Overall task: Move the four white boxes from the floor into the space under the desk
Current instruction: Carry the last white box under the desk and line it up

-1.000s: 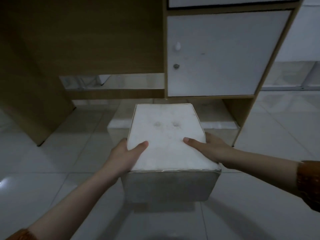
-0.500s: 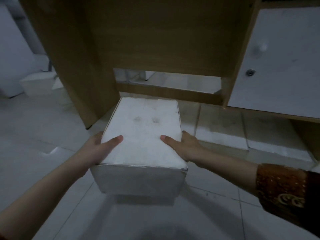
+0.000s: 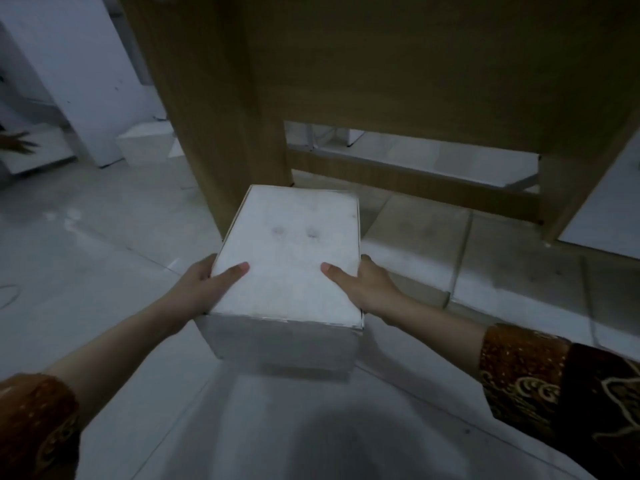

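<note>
I hold a white box (image 3: 291, 265) with both hands, in front of the wooden desk (image 3: 415, 71) and near its left side panel (image 3: 211, 133). My left hand (image 3: 204, 289) grips the box's left side and my right hand (image 3: 367, 289) its right side, each with the thumb on top. The box casts a shadow on the floor tiles just below it. Two more white boxes (image 3: 412, 240) (image 3: 519, 271) stand side by side on the floor in the space under the desk, to the right of the held one.
A low wooden crossbar (image 3: 415, 178) spans the back of the desk opening. A white cabinet door (image 3: 609, 209) is at the right edge. Another white box (image 3: 145, 147) sits left of the desk, and a person's hand (image 3: 17, 143) shows at the far left.
The box and both hands have moved left across the desk front, from before the cabinet door to the left side panel. The grip is unchanged.
</note>
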`<state>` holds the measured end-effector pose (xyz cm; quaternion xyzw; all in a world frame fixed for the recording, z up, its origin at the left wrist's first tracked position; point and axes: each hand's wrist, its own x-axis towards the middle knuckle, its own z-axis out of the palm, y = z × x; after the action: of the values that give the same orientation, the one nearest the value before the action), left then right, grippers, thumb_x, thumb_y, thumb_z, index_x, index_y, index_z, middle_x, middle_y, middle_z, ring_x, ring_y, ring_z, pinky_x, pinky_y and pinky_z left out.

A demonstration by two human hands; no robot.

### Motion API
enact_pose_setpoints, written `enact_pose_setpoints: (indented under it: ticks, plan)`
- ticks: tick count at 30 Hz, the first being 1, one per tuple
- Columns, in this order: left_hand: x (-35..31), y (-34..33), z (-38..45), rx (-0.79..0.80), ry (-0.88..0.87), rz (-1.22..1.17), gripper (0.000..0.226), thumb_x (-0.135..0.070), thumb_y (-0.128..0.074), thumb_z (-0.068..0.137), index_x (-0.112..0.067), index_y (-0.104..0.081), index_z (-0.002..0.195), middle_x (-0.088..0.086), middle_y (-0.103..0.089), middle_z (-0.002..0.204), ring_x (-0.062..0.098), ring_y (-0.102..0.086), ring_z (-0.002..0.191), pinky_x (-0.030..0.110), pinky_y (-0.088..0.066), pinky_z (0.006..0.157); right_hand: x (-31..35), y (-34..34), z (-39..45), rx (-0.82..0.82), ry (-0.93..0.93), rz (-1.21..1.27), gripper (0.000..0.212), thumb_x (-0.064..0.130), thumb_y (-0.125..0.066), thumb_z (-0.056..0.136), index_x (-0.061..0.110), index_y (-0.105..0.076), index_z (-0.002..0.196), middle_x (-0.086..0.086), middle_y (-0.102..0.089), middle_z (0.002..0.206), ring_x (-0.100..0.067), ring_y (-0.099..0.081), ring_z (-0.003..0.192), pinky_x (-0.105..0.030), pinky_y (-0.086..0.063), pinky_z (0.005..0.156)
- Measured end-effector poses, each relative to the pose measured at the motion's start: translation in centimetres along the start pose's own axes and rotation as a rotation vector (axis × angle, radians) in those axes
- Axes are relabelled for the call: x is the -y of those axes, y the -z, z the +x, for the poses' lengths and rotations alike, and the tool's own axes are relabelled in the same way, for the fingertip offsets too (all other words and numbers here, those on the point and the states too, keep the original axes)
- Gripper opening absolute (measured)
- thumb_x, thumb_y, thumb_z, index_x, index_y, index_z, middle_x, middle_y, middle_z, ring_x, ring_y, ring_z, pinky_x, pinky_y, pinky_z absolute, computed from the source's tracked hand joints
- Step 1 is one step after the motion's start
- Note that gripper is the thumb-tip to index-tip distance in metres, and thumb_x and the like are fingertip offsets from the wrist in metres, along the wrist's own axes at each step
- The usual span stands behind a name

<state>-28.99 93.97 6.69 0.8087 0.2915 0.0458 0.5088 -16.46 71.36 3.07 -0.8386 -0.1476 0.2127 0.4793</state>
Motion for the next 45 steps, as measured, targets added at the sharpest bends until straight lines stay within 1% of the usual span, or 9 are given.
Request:
enact_pose_setpoints:
  ticks: [7, 10, 18, 22, 27, 30, 33, 40, 45]
  plan:
    - [3.0, 1.9, 7.1, 0.037, -0.08, -0.02, 0.053, -0.045, -0.059, 0.088, -0.018, -0.051, 0.133, 0.004, -0.063, 0.122, 0.013, -0.064, 0.095, 0.031, -0.05, 0.081, 1.2, -3.8, 5.0, -0.078, 0.013, -0.09, 0.076, 0.067, -0.051, 0.08, 0.012, -0.049, 0.134, -0.008, -0.057, 0.133, -0.027, -0.054, 0.119, -0.037, -0.046, 0.099]
    - [4.3, 2.8, 9.8, 0.073, -0.081, -0.03, 0.055, -0.043, -0.058, 0.089, -0.016, -0.05, 0.137, 0.006, -0.062, 0.126, 0.025, -0.062, 0.107, 0.039, -0.048, 0.094, 1.2, -5.8, 7.3, -0.062, -0.068, -0.118, 0.057, 0.07, -0.049, 0.079, 0.018, -0.058, 0.101, -0.008, -0.056, 0.115, -0.022, -0.053, 0.107, -0.03, -0.044, 0.09]
    - [8.7, 0.6, 18.3, 0.222, -0.087, -0.037, 0.046, -0.036, -0.058, 0.091, -0.013, -0.053, 0.131, 0.006, -0.063, 0.122, 0.018, -0.063, 0.096, 0.028, -0.048, 0.078, -2.7, -10.3, 10.9, -0.216, -0.228, -0.05, 0.044, 0.067, -0.054, 0.078, 0.026, -0.04, 0.08, 0.001, -0.043, 0.071, -0.018, -0.05, 0.084, -0.026, -0.039, 0.066]
    - [10.7, -2.3, 21.2, 0.281, -0.065, -0.068, 0.038, -0.032, -0.06, 0.091, -0.017, -0.053, 0.125, 0.003, -0.062, 0.113, 0.004, -0.059, 0.082, 0.019, -0.044, 0.063, -4.8, -11.4, 11.1, -0.377, -0.271, -0.053, 0.064, 0.05, -0.061, 0.084, 0.001, -0.046, 0.124, -0.015, -0.062, 0.113, -0.028, -0.06, 0.103, -0.025, -0.043, 0.075]
    - [10.8, -4.4, 21.5, 0.072, -0.434, 0.026, 0.041, -0.029, -0.063, 0.089, -0.015, -0.053, 0.127, 0.003, -0.061, 0.122, 0.016, -0.059, 0.101, 0.019, -0.048, 0.079, -5.6, -13.5, 8.7, -0.362, 0.028, -0.471, 0.081, 0.062, -0.046, 0.086, 0.019, -0.016, 0.149, -0.014, -0.014, 0.158, -0.029, -0.013, 0.145, -0.04, -0.019, 0.114]
    - [11.2, -3.8, 21.6, 0.128, -0.85, 0.376, 0.065, -0.064, -0.049, 0.085, -0.017, -0.056, 0.129, 0.003, -0.056, 0.135, 0.023, -0.05, 0.124, 0.039, -0.043, 0.101, -6.2, -14.2, 7.8, -0.232, 0.278, -1.044, 0.088, 0.072, -0.039, 0.08, 0.015, -0.029, 0.147, -0.013, -0.021, 0.157, -0.031, -0.016, 0.146, -0.054, -0.011, 0.116]
    - [12.6, -2.8, 22.6, 0.315, -0.878, 0.699, 0.103, -0.091, -0.04, 0.061, -0.033, -0.036, 0.145, -0.006, -0.028, 0.158, 0.028, -0.016, 0.148, 0.049, -0.033, 0.109, -6.4, -13.3, 8.6, -0.237, 0.379, -1.221, 0.076, 0.061, -0.056, 0.081, 0.011, -0.046, 0.138, -0.014, -0.047, 0.145, -0.032, -0.043, 0.134, -0.056, -0.03, 0.109]
    - [9.6, -4.5, 26.7, 0.362, -0.867, 0.99, 0.11, -0.092, -0.029, 0.061, -0.034, -0.006, 0.153, -0.006, 0.006, 0.164, 0.017, 0.008, 0.151, 0.044, -0.019, 0.119, -6.2, -11.3, 13.3, -0.199, 0.274, -1.246, 0.078, 0.058, -0.044, 0.089, 0.013, -0.022, 0.149, -0.013, -0.022, 0.158, -0.029, -0.02, 0.145, -0.053, -0.006, 0.116]
    - [6.7, -6.6, 29.9, 0.404, -0.846, 1.101, 0.104, -0.071, -0.051, 0.076, -0.027, 0.0, 0.154, 0.001, 0.012, 0.164, 0.016, 0.009, 0.151, 0.041, -0.016, 0.119, -6.7, -9.0, 16.3, -0.186, 0.239, -1.306, 0.076, 0.056, -0.032, 0.094, 0.018, 0.0, 0.151, -0.01, -0.005, 0.161, -0.029, -0.005, 0.148, -0.053, 0.004, 0.116]
